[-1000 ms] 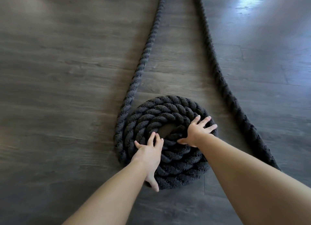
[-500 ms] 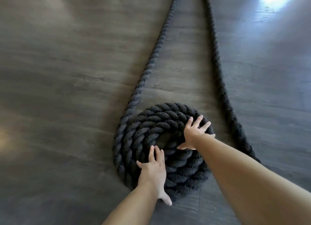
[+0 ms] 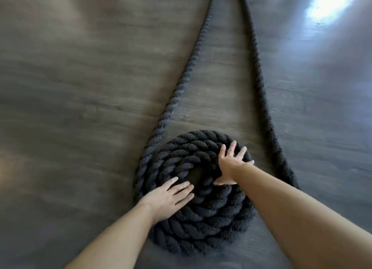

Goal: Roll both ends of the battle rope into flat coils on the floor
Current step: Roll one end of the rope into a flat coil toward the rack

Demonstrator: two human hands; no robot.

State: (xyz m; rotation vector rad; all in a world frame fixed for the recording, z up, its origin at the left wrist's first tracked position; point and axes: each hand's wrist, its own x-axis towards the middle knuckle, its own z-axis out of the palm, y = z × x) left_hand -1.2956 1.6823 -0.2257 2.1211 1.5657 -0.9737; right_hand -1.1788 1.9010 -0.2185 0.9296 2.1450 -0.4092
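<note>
Here, a dark rope (image 3: 182,87) lies partly wound into a flat coil (image 3: 201,218) on a grey wood-grain floor (image 3: 80,87), the coil sitting at lower centre of the frame. Both bare hands rest on top of it. The left hand (image 3: 168,198) lies on the coil's lower-left side, its fingers straight and spread, pointing toward the small dark gap at the coil's centre; its grip is wide, holding nothing. The right hand (image 3: 229,166) presses on the coil's upper-right side, fingers splayed flat across the outer turns and thumb reaching down toward the centre; its grip is likewise wide, closing on nothing. From the coil's left edge one strand runs up and to the right toward the top centre of the frame. A second strand (image 3: 259,83) comes down from the top centre, passes just to the right of the coil without touching it, and goes behind the right forearm at the lower right. A bright patch of light (image 3: 330,3) glares on the floor at the upper right.
</note>
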